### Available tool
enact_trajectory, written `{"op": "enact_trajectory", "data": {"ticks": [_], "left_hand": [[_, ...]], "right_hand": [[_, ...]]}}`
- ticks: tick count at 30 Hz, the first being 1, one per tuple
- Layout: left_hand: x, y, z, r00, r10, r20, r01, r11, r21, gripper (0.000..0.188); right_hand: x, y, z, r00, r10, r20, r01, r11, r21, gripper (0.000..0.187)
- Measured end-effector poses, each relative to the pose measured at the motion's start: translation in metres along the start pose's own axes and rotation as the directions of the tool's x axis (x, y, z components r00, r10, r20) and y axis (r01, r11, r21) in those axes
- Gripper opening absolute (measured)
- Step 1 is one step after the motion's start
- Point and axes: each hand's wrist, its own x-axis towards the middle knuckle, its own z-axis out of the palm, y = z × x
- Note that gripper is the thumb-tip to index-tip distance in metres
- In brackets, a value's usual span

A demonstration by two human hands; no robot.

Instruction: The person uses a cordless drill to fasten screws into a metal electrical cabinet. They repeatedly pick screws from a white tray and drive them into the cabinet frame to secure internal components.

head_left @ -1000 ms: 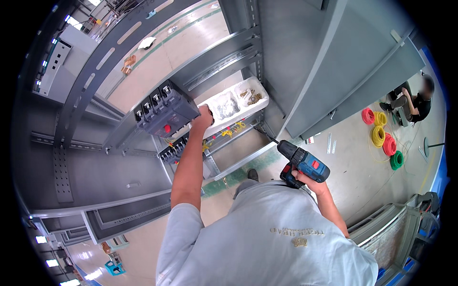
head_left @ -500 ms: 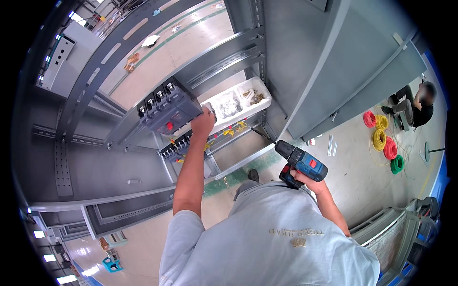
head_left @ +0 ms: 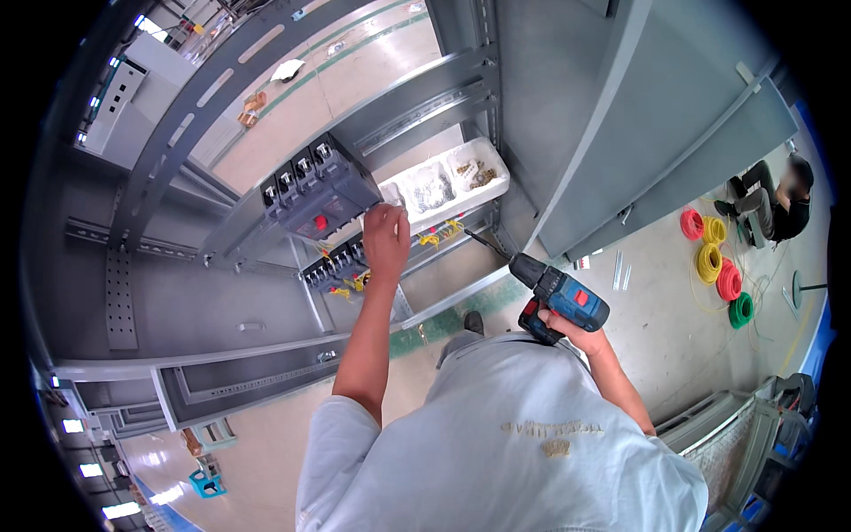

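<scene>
My right hand (head_left: 574, 330) is wrapped round the handle of a blue and black cordless drill (head_left: 572, 300). Its long bit (head_left: 486, 244) points up and left toward the cabinet frame. My left hand (head_left: 386, 239) is closed, fingers curled together, at the near left end of a white foam tray (head_left: 483, 191); whatever is in the fingers is too small or hidden. The tray's compartments hold small metal parts (head_left: 474, 173) and clear bags (head_left: 433, 188). Left of that hand sits a large dark grey circuit breaker (head_left: 324, 199) with a red button, mounted on the frame.
Below the large breaker are smaller breakers (head_left: 332, 266) and yellow wires (head_left: 434, 238). Grey cabinet panels (head_left: 656, 151) rise at the right. Coils of red, yellow and green wire (head_left: 709, 262) lie on the floor near a seated person (head_left: 780, 204). A blue stool (head_left: 206, 483) stands lower left.
My left hand has drawn back from the tray's left compartment toward me, and its fingers have turned. The drill stays almost where it was in my right hand.
</scene>
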Motion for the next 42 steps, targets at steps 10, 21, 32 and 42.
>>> {"op": "enact_trajectory", "data": {"ticks": [10,21,32,42], "left_hand": [[0.015,0.097,-0.036,0.756,-0.453,0.473,0.628,0.298,-0.719,0.025],[0.015,0.106,-0.038,0.787,-0.386,0.482,0.610,0.369,-0.701,0.021],[0.016,0.107,-0.035,0.901,-0.289,0.324,0.433,0.655,-0.619,0.017],[0.020,0.105,-0.033,0.659,-0.482,0.578,0.624,-0.079,-0.777,0.033]], "right_hand": [[0.014,-0.026,0.010,0.981,-0.192,0.033,0.195,0.971,-0.139,0.017],[0.017,-0.026,0.008,0.976,-0.216,0.041,0.220,0.958,-0.186,0.018],[0.019,-0.025,0.007,0.966,-0.251,0.055,0.257,0.950,-0.179,0.019],[0.030,-0.031,0.015,0.873,-0.472,0.122,0.486,0.824,-0.292,0.022]]}}
